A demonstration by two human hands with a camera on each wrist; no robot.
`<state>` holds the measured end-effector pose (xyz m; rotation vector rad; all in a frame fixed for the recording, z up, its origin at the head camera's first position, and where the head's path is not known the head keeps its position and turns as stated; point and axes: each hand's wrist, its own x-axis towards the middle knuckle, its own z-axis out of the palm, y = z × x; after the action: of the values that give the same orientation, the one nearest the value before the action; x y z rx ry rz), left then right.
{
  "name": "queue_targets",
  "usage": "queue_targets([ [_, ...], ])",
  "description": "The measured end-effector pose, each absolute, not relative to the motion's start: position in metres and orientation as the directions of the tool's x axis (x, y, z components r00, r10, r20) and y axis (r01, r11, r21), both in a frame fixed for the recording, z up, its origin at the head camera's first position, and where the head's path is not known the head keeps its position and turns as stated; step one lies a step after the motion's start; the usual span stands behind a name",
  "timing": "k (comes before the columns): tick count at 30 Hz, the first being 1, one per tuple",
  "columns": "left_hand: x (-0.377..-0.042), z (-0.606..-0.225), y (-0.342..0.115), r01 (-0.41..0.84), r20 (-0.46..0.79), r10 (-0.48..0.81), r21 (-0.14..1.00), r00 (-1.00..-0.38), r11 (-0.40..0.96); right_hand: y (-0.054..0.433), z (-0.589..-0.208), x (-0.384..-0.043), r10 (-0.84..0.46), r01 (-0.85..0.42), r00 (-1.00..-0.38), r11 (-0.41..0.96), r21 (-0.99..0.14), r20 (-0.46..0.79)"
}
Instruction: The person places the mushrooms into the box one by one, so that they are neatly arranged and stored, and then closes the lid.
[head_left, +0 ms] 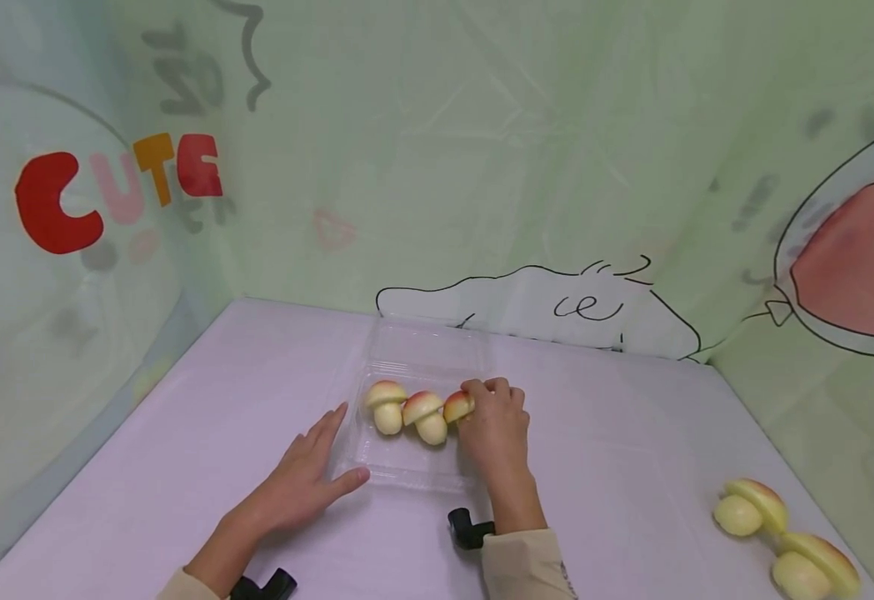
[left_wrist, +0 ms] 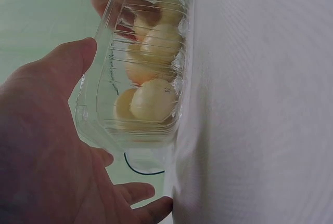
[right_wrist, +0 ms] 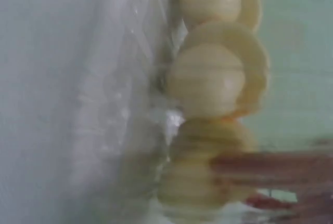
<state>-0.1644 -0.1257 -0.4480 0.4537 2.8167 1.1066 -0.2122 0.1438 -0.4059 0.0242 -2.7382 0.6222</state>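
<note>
1. Head: your R hand [head_left: 495, 429] is gripping the R-most mushroom piece [head_left: 457, 407], which is sitting in the clear tray [head_left: 399, 462] beside 2 others [head_left: 431, 425]; you're prob. doing best by moving it gently, w/o nudging its neighbour.
2. L wrist: your L hand [left_wrist: 57, 125] is resting w/ fingers spread, holding nothing, thumb by the tray rim; bracing there should be limiting slip.
3. R wrist: blurring; your fingers [right_wrist: 281, 168] are touching the piece, grip force can't tell.
</note>
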Motion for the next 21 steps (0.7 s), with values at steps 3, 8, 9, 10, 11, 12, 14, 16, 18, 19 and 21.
queue_targets([
  [3, -0.165, -0.447, -0.125, 0.247, 0.034, 0.306, 0.679, -0.951, 0.691, 0.147, -0.402, -0.212, 0.058, -0.082, -0.951, 0.898, -0.432, 0.302],
  [8, -0.166, -0.446, -0.125, 0.251, 0.035, 0.311, 0.680, -0.950, 0.689, 0.150, -0.393, -0.210, 0.051, -0.077, -0.965, 0.883, -0.464, 0.258],
  [9, -0.166, -0.446, -0.125, 0.251, 0.035, 0.310, 0.677, -0.950, 0.692, 0.151, -0.392, -0.209, 0.049, -0.078, -0.967, 0.877, -0.475, 0.249],
  [10, -0.166, -0.446, -0.126, 0.249, 0.034, 0.308, 0.676, -0.951, 0.694, 0.151, -0.391, -0.208, 0.045, -0.081, -0.969, 0.871, -0.485, 0.242],
  [11, -0.166, -0.446, -0.126, 0.245, 0.030, 0.306, 0.675, -0.952, 0.696, 0.152, -0.389, -0.207, 0.042, -0.084, -0.970, 0.865, -0.494, 0.238],
  [12, -0.166, -0.447, -0.126, 0.240, 0.025, 0.304, 0.676, -0.952, 0.696, 0.153, -0.388, -0.206, 0.041, -0.087, -0.971, 0.857, -0.507, 0.235],
  [14, -0.165, -0.447, -0.126, 0.232, 0.016, 0.302, 0.680, -0.953, 0.696, 0.156, -0.385, -0.203, 0.043, -0.089, -0.972, 0.844, -0.529, 0.233],
  [16, -0.164, -0.448, -0.126, 0.224, 0.006, 0.303, 0.687, -0.953, 0.691, 0.159, -0.382, -0.200, 0.049, -0.089, -0.971, 0.834, -0.545, 0.233],
  [18, -0.164, -0.448, -0.125, 0.228, 0.008, 0.307, 0.691, -0.952, 0.687, 0.162, -0.378, -0.198, 0.059, -0.083, -0.971, 0.825, -0.559, 0.231],
  [19, -0.164, -0.448, -0.125, 0.232, 0.014, 0.308, 0.691, -0.951, 0.685, 0.163, -0.377, -0.198, 0.062, -0.081, -0.971, 0.823, -0.563, 0.230],
  [21, -0.163, -0.448, -0.125, 0.234, 0.017, 0.308, 0.691, -0.951, 0.684, 0.166, -0.374, -0.197, 0.068, -0.078, -0.971, 0.817, -0.571, 0.229],
])
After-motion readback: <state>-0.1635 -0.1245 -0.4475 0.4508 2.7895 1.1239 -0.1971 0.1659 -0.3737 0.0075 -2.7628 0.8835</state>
